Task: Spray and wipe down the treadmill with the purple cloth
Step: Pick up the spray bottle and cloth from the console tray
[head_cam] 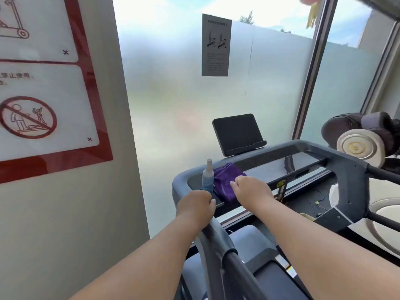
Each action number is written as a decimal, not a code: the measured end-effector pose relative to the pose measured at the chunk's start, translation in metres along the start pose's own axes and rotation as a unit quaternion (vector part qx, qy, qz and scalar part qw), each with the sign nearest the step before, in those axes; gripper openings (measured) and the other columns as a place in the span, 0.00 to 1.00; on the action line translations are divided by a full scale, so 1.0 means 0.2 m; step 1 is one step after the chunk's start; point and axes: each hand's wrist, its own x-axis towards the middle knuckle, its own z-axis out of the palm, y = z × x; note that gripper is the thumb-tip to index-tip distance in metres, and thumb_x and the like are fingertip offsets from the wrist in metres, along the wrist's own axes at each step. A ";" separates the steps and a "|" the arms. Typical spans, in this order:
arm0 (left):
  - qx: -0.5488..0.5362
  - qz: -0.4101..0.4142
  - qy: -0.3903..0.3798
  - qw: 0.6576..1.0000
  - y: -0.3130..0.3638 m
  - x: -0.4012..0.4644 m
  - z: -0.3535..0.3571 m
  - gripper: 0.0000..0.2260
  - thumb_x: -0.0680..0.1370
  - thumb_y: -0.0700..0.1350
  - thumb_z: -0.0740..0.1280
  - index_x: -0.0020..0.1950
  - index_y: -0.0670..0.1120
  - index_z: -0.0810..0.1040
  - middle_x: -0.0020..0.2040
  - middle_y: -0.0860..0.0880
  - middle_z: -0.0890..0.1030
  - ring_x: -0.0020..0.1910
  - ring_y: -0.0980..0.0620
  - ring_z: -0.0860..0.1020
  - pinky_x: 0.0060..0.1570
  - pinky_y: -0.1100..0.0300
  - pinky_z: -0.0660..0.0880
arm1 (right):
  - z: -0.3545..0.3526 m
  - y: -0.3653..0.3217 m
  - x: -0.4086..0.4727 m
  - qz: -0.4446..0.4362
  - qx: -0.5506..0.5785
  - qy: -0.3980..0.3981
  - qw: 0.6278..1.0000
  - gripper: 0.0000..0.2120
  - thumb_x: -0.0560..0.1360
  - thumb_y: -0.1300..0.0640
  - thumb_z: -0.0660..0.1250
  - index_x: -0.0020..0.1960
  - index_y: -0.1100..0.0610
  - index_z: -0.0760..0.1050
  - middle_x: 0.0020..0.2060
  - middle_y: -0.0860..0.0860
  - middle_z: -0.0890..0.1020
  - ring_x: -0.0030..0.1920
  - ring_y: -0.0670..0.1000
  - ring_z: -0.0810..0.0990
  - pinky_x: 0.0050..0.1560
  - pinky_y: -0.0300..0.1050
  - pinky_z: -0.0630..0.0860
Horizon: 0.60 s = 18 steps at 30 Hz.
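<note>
Left hand is wrapping around the base of the spray bottle — fingers curled round it, bottle standing upright at the left front corner of the treadmill console, right where the grey handrail bends up. Can't tell whether the hand is also resting on the rail itself.

Right hand is sitting on the purple cloth, fingers curled down into the fabric; looks like it's gripping it, though the fingertips are hidden. Cloth is lying folded on the console tray, touching the bottle's right side. Dark screen is standing at the back of the console, well apart from both hands.

Judging by this, it's the pickup step — nothing sprayed or wiped yet.

Risks from here:
- Bottle is tall and narrow and being held low; lifting it fast or at an angle could let it tip or slip out and drop past the rail to the floor.
- Nozzle direction isn't readable from this view. Spraying blind could put liquid on the screen or the frosted window instead of the frame.
- Cloth is folded in layers; pulling it by one edge could drag it against the bottle and knock it over.
</note>
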 end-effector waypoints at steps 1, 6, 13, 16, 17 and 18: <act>-0.008 0.003 0.002 1.000 0.02 0.03 0.02 0.16 0.85 0.52 0.58 0.41 0.47 0.75 0.39 0.50 0.76 0.42 0.48 0.76 0.43 0.56 0.75 | 0.02 0.02 0.04 0.000 -0.003 -0.002 1.000 0.14 0.87 0.48 0.55 0.46 0.52 0.69 0.46 0.52 0.81 0.47 0.57 0.79 0.47 0.49 0.74; -0.034 -0.024 0.035 0.999 0.08 0.13 0.13 0.17 0.83 0.52 0.59 0.36 0.49 0.70 0.39 0.48 0.79 0.42 0.46 0.77 0.39 0.55 0.71 | 0.10 0.12 0.25 0.036 -0.035 -0.065 0.997 0.21 0.84 0.42 0.59 0.70 0.55 0.72 0.66 0.56 0.74 0.69 0.57 0.71 0.65 0.56 0.74; -0.086 -0.045 0.099 0.990 0.06 0.22 0.20 0.17 0.83 0.52 0.62 0.36 0.47 0.71 0.36 0.50 0.75 0.38 0.47 0.75 0.37 0.54 0.68 | 0.23 0.22 0.45 0.120 0.002 -0.105 0.987 0.42 0.81 0.32 0.60 0.84 0.56 0.53 0.83 0.57 0.58 0.81 0.59 0.57 0.73 0.61 0.67; -0.089 -0.045 0.101 0.990 0.04 0.24 0.20 0.17 0.83 0.50 0.62 0.36 0.46 0.72 0.34 0.50 0.74 0.36 0.48 0.74 0.36 0.55 0.67 | 0.27 0.24 0.52 0.161 0.017 -0.119 0.980 0.40 0.81 0.32 0.57 0.82 0.58 0.58 0.79 0.57 0.65 0.78 0.59 0.63 0.71 0.60 0.68; -0.086 -0.042 0.099 0.990 0.05 0.25 0.21 0.18 0.83 0.50 0.62 0.34 0.47 0.69 0.33 0.51 0.72 0.36 0.48 0.73 0.36 0.55 0.65 | 0.28 0.26 0.54 0.170 0.019 -0.123 0.977 0.39 0.82 0.32 0.56 0.81 0.58 0.61 0.78 0.57 0.67 0.77 0.59 0.65 0.71 0.60 0.68; -0.081 -0.041 0.092 0.992 0.05 0.24 0.21 0.19 0.83 0.50 0.61 0.33 0.48 0.66 0.33 0.51 0.71 0.36 0.48 0.72 0.37 0.55 0.63 | 0.29 0.27 0.56 0.177 0.019 -0.129 0.975 0.37 0.82 0.32 0.55 0.80 0.57 0.64 0.76 0.58 0.69 0.76 0.60 0.66 0.70 0.59 0.69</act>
